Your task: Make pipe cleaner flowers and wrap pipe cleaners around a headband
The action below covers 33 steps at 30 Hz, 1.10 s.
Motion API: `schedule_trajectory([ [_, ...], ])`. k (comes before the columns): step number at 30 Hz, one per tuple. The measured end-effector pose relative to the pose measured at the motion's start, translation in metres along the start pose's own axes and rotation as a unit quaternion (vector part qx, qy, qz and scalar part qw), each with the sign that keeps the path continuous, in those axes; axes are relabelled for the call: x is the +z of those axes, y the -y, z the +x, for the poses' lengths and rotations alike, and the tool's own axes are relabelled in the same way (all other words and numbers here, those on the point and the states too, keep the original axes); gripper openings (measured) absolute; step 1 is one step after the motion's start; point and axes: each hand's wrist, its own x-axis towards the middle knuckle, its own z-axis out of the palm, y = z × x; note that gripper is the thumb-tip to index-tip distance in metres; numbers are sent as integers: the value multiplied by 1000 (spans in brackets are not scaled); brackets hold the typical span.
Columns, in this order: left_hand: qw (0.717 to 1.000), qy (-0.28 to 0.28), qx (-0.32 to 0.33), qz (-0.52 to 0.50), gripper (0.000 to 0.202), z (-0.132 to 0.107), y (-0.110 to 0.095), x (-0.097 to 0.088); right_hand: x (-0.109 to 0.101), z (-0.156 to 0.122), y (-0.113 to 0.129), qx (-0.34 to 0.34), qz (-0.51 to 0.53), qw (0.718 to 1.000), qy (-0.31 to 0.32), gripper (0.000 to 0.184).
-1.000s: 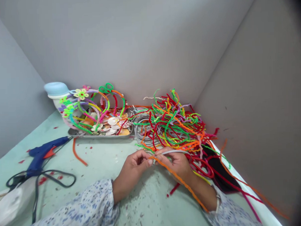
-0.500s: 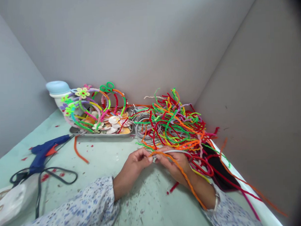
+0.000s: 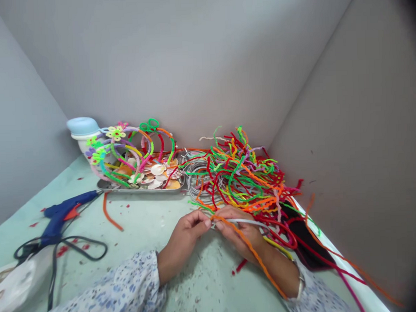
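My left hand point(image 3: 185, 238) and my right hand point(image 3: 241, 234) meet fingertip to fingertip low in the middle of the view. Both pinch a thin white curved band point(image 3: 251, 222) together with one end of an orange pipe cleaner point(image 3: 254, 254). The orange pipe cleaner trails down across my right wrist. Just beyond my hands lies a tangled heap of pipe cleaners point(image 3: 244, 175) in red, green, orange and yellow.
A metal tray point(image 3: 141, 188) at the back holds decorated hoops and shells, with a pale blue-lidded jar point(image 3: 82, 131) behind it. A blue glue gun point(image 3: 62, 215) and its black cord lie left. A coil of wire point(image 3: 198, 179), a loose orange strip point(image 3: 109, 214) and grey walls surround.
The hands stay pinched together on the band and orange pipe cleaner; the orange strand has shifted slightly over the right wrist. The view has tilted a little.
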Motion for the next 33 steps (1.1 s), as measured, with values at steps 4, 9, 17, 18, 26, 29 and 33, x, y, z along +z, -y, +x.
schedule_trajectory([
  [4,1000,-1,-16,-16,19,1,1,-1,-2,1,1,-49,-5,999,-7,12],
  [9,999,-4,-27,-39,15,1,-1,0,-3,-3,1,-30,-41,999,7,31],
  [17,998,-11,-17,-60,13,-1,-3,1,4,-9,0,16,-57,997,-56,10],
  [18,998,-10,-11,-57,14,-1,-3,1,5,-9,1,18,-64,996,-60,6],
  [26,999,-15,47,15,22,-3,-2,-2,9,-11,1,-28,-118,988,-94,7],
  [29,999,-15,49,17,24,-1,1,-3,9,-11,2,-36,-132,986,-91,7],
  [33,1000,-14,22,-3,23,0,3,-3,8,-11,6,-63,-147,984,-81,8],
])
